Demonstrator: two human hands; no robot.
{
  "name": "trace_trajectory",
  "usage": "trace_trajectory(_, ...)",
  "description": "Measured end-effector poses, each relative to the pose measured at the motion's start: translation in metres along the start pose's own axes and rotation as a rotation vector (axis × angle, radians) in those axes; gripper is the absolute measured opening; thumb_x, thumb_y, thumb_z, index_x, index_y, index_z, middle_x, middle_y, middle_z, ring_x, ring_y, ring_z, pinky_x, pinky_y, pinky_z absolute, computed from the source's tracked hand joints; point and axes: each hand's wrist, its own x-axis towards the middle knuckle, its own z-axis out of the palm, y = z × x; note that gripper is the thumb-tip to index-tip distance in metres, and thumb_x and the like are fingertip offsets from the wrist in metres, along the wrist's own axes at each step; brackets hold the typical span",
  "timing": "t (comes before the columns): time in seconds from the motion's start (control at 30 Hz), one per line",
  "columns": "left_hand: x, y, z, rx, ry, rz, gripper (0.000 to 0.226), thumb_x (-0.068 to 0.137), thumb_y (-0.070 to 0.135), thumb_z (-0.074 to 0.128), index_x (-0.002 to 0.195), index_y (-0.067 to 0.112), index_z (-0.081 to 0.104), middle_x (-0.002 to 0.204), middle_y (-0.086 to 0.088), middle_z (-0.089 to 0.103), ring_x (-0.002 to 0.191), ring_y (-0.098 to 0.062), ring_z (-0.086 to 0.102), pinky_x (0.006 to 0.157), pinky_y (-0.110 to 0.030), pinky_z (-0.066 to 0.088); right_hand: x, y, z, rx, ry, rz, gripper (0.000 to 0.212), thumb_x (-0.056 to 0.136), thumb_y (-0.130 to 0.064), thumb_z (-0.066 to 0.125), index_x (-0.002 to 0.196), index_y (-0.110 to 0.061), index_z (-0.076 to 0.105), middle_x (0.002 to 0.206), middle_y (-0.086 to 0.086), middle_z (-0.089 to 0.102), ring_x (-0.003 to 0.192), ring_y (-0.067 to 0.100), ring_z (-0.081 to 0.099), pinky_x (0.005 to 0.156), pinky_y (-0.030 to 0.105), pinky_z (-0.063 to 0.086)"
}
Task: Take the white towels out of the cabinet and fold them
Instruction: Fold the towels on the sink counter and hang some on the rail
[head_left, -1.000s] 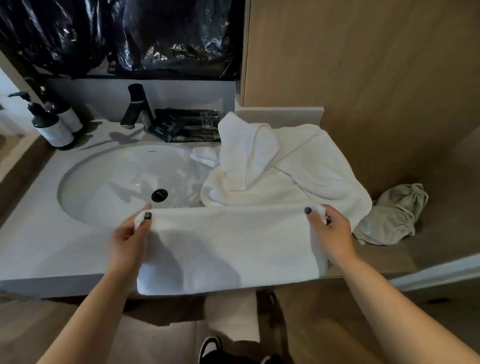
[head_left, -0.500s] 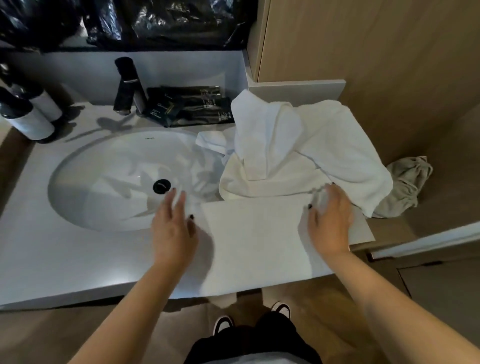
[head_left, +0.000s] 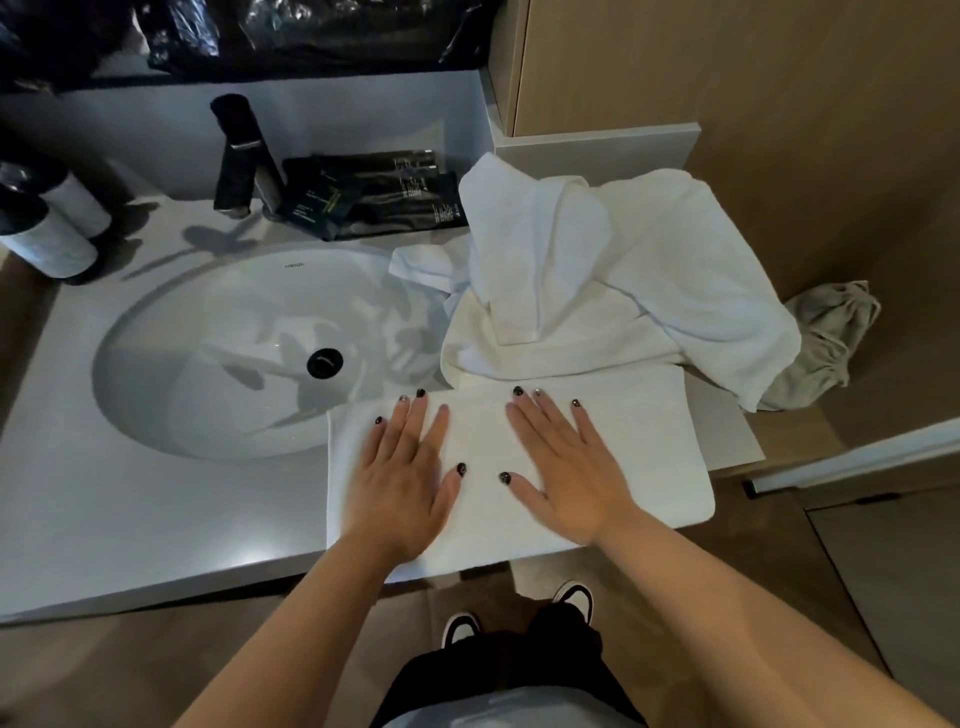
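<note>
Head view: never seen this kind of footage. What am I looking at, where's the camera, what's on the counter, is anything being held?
There is no robot here. A person wears one wide-angle camera on the head, looking forward and down, so the two bare arms entering from below are their own.

Both hands lie flat with straight fingers on a folded white rectangular towel at the front edge of the pale grey vanity counter: the left hand on its left part, the right hand near its middle. They press it; nothing is gripped.

Behind it lies a rumpled heap of unfolded white towels. To the left is the white oval sink basin with a black tap behind it, black flat packets and two dark-capped white bottles. A crumpled beige cloth lies at far right.
</note>
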Motion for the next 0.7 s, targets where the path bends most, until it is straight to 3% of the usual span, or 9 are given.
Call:
trace_trajectory(0.13, -0.006, -0.010, -0.003, -0.013, 0.014, -0.067, 0.077, 0.091, 0.066, -0.001, 0.155, 0.026, -0.017, 0.163, -0.001, -0.021, 0.149, -0.018, -0.024, 0.120, -0.035, -0.018, -0.015, 0.040, -0.002, 0.003, -0.037, 0.201, 0.079, 0.094, -0.067, 0.006, 0.154, -0.021, -0.017, 0.163, -0.003, -0.018, 0.147, 0.012, -0.025, 0.121, 0.040, -0.012)
trace_trajectory(0.23, -0.009, -0.024, -0.007, -0.052, -0.008, -0.195, 0.080, 0.087, 0.069, -0.004, 0.153, 0.027, -0.022, 0.163, -0.006, -0.021, 0.150, -0.022, -0.021, 0.122, -0.041, -0.012, -0.025, 0.065, -0.011, 0.003, -0.089, 0.298, 0.080, 0.093, -0.065, 0.006, 0.154, -0.018, -0.017, 0.163, -0.001, -0.018, 0.147, 0.012, -0.024, 0.121, 0.039, -0.011)
trace_trajectory(0.33, -0.008, -0.033, -0.014, -0.113, -0.023, -0.333, 0.084, 0.087, 0.064, 0.001, 0.157, 0.019, -0.010, 0.165, -0.014, -0.011, 0.151, -0.029, -0.014, 0.122, -0.048, -0.008, -0.019, 0.052, -0.021, 0.141, -0.110, 0.396, 0.079, 0.095, -0.060, 0.010, 0.155, -0.014, -0.014, 0.163, 0.001, -0.019, 0.148, 0.014, -0.022, 0.121, 0.041, -0.013)
trace_trajectory(0.37, -0.006, -0.031, -0.016, -0.078, -0.007, -0.330, 0.084, 0.088, 0.059, 0.001, 0.158, 0.014, -0.007, 0.164, -0.016, -0.009, 0.151, -0.030, -0.014, 0.121, -0.050, -0.010, -0.014, 0.039, -0.025, 0.193, -0.077, 0.388, 0.077, 0.098, -0.057, 0.013, 0.156, -0.012, -0.010, 0.163, 0.002, -0.017, 0.149, 0.015, -0.020, 0.121, 0.042, -0.013)
trace_trajectory(0.43, 0.000, -0.018, -0.017, -0.040, 0.038, -0.226, 0.080, 0.090, 0.049, 0.004, 0.157, 0.006, -0.001, 0.164, -0.017, -0.008, 0.151, -0.031, -0.015, 0.120, -0.048, -0.014, -0.003, 0.003, -0.028, 0.244, 0.014, 0.193, 0.069, 0.101, -0.044, 0.019, 0.157, -0.009, 0.002, 0.165, 0.006, -0.006, 0.151, 0.019, -0.011, 0.122, 0.047, -0.006)
trace_trajectory(0.53, 0.005, 0.002, -0.007, -0.027, 0.008, -0.037, 0.074, 0.090, 0.048, -0.006, 0.153, 0.009, -0.012, 0.164, -0.010, -0.011, 0.150, -0.024, -0.018, 0.121, -0.043, -0.013, 0.012, -0.045, -0.017, 0.160, 0.002, -0.107, 0.058, 0.102, -0.029, 0.027, 0.157, -0.011, 0.015, 0.165, 0.006, 0.009, 0.152, 0.020, -0.002, 0.123, 0.047, -0.003)
trace_trajectory(0.6, 0.005, 0.002, -0.001, -0.037, 0.011, -0.029, 0.071, 0.091, 0.049, -0.006, 0.150, 0.012, -0.016, 0.163, -0.005, -0.013, 0.150, -0.019, -0.018, 0.122, -0.040, -0.012, 0.017, -0.053, -0.010, 0.099, 0.025, -0.084, 0.057, 0.103, -0.030, 0.026, 0.157, -0.011, 0.017, 0.165, 0.004, 0.011, 0.152, 0.019, 0.000, 0.122, 0.043, -0.007)
trace_trajectory(0.7, 0.004, -0.007, 0.003, -0.034, 0.031, -0.012, 0.069, 0.092, 0.050, -0.003, 0.151, 0.015, -0.014, 0.162, -0.003, -0.013, 0.151, -0.018, -0.015, 0.121, -0.037, -0.013, 0.014, -0.042, -0.006, 0.091, 0.037, -0.050, 0.064, 0.100, -0.042, 0.016, 0.157, -0.013, 0.018, 0.165, 0.002, 0.011, 0.152, 0.017, 0.000, 0.123, 0.044, -0.002)
